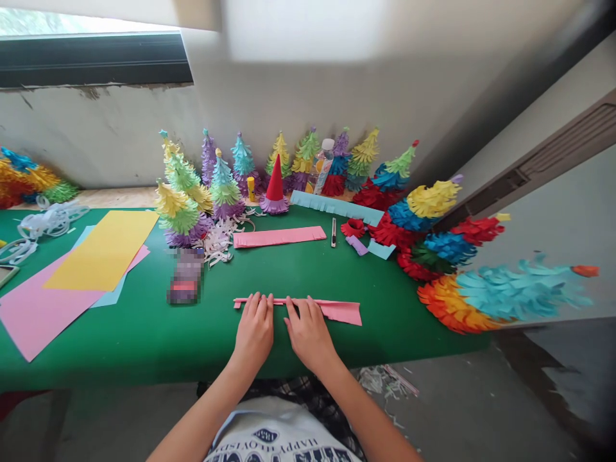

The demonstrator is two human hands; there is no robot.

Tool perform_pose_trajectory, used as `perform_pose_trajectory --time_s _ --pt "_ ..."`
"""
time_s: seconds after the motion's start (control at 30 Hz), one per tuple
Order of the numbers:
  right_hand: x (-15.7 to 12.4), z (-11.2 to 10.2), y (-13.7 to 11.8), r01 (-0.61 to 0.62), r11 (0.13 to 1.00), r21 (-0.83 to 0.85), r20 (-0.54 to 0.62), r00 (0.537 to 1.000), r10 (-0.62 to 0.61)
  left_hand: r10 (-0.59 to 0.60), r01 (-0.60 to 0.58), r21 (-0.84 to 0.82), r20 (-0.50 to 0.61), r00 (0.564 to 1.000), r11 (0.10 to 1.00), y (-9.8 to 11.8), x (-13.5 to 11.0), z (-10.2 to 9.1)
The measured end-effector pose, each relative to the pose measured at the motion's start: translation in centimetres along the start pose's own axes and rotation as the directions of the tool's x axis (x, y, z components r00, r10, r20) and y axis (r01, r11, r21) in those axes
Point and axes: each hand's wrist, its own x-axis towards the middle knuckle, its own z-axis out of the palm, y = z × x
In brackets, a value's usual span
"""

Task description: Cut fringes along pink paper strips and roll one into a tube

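A narrow pink paper strip (342, 312) lies across the green table in front of me, folded or rolled along its upper edge. My left hand (255, 326) presses its fingers together over the left part of this strip. Beside it, my right hand (309, 330) grips the strip near the middle, thumb apart from the fingers. The strip's right end spreads out flat, and my fingers hide part of the fold. Further back lie a second pink strip (279, 237) with a fringed edge and a utility knife (333, 232).
Paper trees (222, 183) line the back and right edge. A red cone (276, 186), glue stick (251, 188), plastic bottle (323, 168) and blue fringed strip (337, 206) stand or lie among them. Left are a phone (186, 276), paper scraps (219, 240) and a yellow sheet (103, 250).
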Motion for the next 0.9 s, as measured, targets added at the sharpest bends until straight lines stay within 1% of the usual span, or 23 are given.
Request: perform_pose_trajectory --time_s 0.1,0.2,0.33,0.43,0.53,0.6,0.67,0.73,0.83,0.9 --pt "-0.7 0.8 0.0 0.043 0.999 -0.007 -0.063 0.997 -0.043 0.024 -0.024 0.011 0.033 0.999 1.000 0.3 0.0 0.2" --pt "-1.5 1.2 0.0 0.067 0.998 -0.017 -0.070 0.995 -0.068 0.003 -0.006 0.044 0.057 0.998 0.999 0.9 -0.1 -0.2" --pt "-2.3 0.7 -0.3 0.072 0.996 -0.055 -0.048 0.996 -0.075 -0.020 0.015 0.083 0.051 0.999 0.996 1.5 -0.8 -0.8" --pt "-2.5 0.0 -0.7 0.073 0.992 -0.100 -0.052 0.996 -0.079 -0.023 0.022 0.080 0.011 1.000 0.997 1.6 -1.6 -0.8" --pt "-2.0 -0.5 -0.8 0.052 0.988 -0.146 -0.068 0.996 -0.063 0.004 -0.001 0.052 -0.058 0.998 0.999 1.2 -1.9 -0.7" --pt "-1.5 -0.9 -0.7 0.044 0.988 -0.148 -0.060 0.997 -0.054 0.018 -0.017 0.011 -0.092 0.996 1.000 0.9 -1.8 -0.8" --pt "-1.0 -1.2 -0.3 0.047 0.992 -0.120 -0.052 0.997 -0.054 0.009 -0.010 -0.010 -0.091 0.996 1.000 0.5 -1.5 -1.1" --pt "-0.6 -1.4 0.2 0.067 0.993 -0.094 -0.070 0.995 -0.073 0.007 -0.006 0.010 -0.077 0.997 1.000 0.3 -1.3 -1.4" --pt "-0.2 -1.2 0.9 0.117 0.989 -0.087 -0.112 0.986 -0.127 0.055 -0.051 0.052 -0.082 0.995 0.997 0.0 -0.8 -1.6" --pt "0.6 -0.8 1.5 0.142 0.985 -0.098 -0.102 0.983 -0.152 0.075 -0.072 0.056 -0.058 0.995 0.996 -0.4 0.0 -1.7"
